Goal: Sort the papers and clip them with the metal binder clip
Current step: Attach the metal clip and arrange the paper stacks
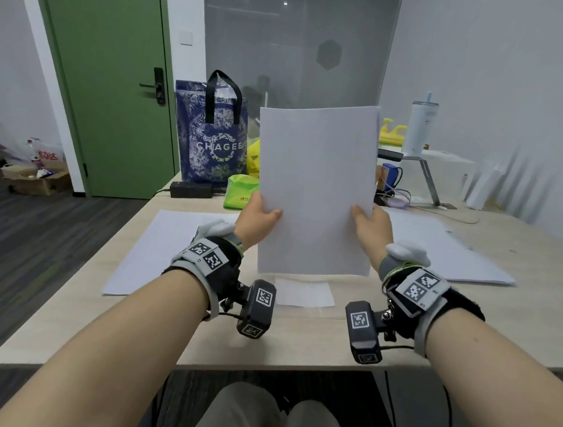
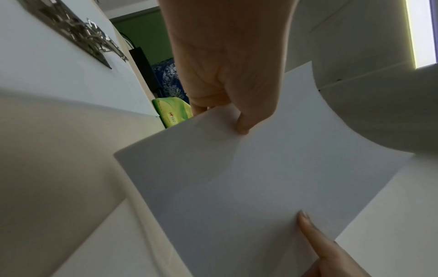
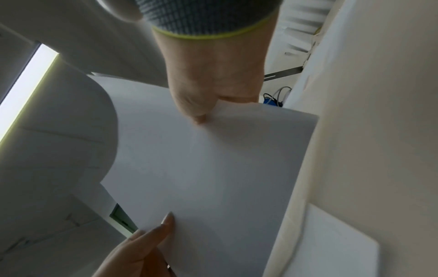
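Observation:
A stack of white papers (image 1: 315, 189) stands upright over the middle of the wooden table (image 1: 260, 345), its lower edge close to the tabletop. My left hand (image 1: 268, 212) pinches its left edge, thumb on the near face (image 2: 244, 125). My right hand (image 1: 362, 217) pinches the right edge, thumb in front (image 3: 200, 119). In the left wrist view a cluster of metal binder clips (image 2: 80, 35) lies on a white sheet at the left; the head view does not show them.
Loose white sheets lie flat at the left (image 1: 156, 246) and right (image 1: 441, 249), with a small slip (image 1: 303, 293) under the stack. Behind stand a blue tote bag (image 1: 211, 137), a green tissue pack (image 1: 239, 192), a black adapter (image 1: 191, 189), a white tumbler (image 1: 419, 126) and a metal stand (image 1: 431, 183).

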A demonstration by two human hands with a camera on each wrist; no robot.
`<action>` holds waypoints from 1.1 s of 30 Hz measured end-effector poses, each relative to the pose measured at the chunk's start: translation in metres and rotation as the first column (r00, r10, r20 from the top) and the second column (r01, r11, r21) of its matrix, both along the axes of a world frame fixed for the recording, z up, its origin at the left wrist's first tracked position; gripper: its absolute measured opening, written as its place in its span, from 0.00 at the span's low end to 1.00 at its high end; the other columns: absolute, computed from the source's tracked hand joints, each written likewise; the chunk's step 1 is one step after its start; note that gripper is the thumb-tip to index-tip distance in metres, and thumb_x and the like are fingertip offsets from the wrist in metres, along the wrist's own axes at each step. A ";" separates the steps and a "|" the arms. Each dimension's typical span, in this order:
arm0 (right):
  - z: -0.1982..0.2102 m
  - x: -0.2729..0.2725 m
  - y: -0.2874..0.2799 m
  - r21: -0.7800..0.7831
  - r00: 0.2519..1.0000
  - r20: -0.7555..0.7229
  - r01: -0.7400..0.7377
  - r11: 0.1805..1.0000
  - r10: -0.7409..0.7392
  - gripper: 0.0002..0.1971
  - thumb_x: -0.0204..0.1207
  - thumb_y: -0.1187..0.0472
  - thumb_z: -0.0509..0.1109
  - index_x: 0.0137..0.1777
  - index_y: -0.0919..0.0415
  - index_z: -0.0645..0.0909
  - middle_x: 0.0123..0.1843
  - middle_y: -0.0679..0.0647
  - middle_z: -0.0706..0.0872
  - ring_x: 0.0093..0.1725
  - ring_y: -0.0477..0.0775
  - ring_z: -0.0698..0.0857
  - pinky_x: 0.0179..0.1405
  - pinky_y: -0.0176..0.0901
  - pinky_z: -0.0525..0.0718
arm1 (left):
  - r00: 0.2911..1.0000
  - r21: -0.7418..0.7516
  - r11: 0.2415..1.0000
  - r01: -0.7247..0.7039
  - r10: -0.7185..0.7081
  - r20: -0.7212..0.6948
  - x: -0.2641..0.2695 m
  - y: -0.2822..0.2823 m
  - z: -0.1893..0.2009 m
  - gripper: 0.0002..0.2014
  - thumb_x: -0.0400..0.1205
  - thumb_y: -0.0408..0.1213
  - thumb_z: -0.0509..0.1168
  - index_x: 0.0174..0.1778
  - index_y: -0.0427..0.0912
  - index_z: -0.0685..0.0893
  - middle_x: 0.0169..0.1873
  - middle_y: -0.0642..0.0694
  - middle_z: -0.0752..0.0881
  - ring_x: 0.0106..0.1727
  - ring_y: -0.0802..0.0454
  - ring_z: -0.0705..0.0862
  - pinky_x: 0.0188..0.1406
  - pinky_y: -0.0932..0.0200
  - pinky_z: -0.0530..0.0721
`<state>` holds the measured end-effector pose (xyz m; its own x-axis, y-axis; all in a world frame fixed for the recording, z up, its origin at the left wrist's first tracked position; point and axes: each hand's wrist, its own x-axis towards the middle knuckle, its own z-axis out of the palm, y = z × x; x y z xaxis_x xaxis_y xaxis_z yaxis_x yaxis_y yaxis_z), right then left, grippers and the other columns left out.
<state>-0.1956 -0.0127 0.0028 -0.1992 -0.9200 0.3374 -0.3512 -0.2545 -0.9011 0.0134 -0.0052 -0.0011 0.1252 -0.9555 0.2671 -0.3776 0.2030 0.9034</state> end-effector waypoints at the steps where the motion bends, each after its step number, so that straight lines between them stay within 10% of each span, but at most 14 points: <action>1: 0.002 0.001 -0.002 0.003 1.000 -0.025 0.005 1.000 -0.005 0.19 0.83 0.59 0.61 0.70 0.66 0.76 0.69 0.62 0.82 0.69 0.64 0.79 0.68 0.49 0.75 | 1.000 -0.006 1.000 0.010 -0.010 0.012 0.002 0.004 0.004 0.24 0.81 0.30 0.64 0.73 0.32 0.69 0.68 0.37 0.80 0.69 0.41 0.80 0.71 0.43 0.77; 8: 0.009 0.017 -0.012 0.134 0.967 -0.256 0.025 0.991 0.011 0.18 0.82 0.61 0.62 0.69 0.66 0.78 0.67 0.64 0.83 0.67 0.66 0.81 0.64 0.48 0.76 | 0.973 0.208 0.969 0.132 -0.167 0.161 0.036 0.018 0.009 0.13 0.84 0.29 0.60 0.64 0.39 0.76 0.54 0.44 0.81 0.56 0.47 0.80 0.45 0.55 0.83; 16: -0.010 0.048 -0.020 0.351 0.932 -0.352 0.043 0.935 0.089 0.17 0.80 0.63 0.63 0.66 0.69 0.80 0.66 0.66 0.83 0.64 0.67 0.82 0.61 0.50 0.80 | 0.977 0.249 0.954 -0.166 0.125 0.172 0.099 0.011 -0.001 0.09 0.84 0.29 0.58 0.38 0.42 0.75 0.38 0.41 0.75 0.31 0.51 0.74 0.19 0.69 0.73; 27: -0.026 0.087 -0.025 0.475 0.904 -0.379 0.008 0.880 0.196 0.18 0.79 0.62 0.62 0.67 0.69 0.78 0.60 0.65 0.83 0.56 0.64 0.82 0.48 0.42 0.75 | 0.939 0.489 0.820 -0.297 0.159 0.305 0.129 -0.005 -0.021 0.16 0.87 0.37 0.54 0.32 0.41 0.69 0.38 0.43 0.75 0.38 0.49 0.75 0.37 0.60 0.74; 33: -0.034 0.099 -0.023 0.513 0.924 -0.314 -0.028 0.858 0.218 0.19 0.80 0.63 0.61 0.68 0.70 0.76 0.63 0.65 0.82 0.54 0.63 0.81 0.49 0.42 0.74 | 0.946 0.530 0.806 -0.264 0.108 0.307 0.130 -0.010 -0.028 0.13 0.87 0.43 0.55 0.46 0.36 0.74 0.42 0.40 0.77 0.43 0.44 0.76 0.43 0.58 0.73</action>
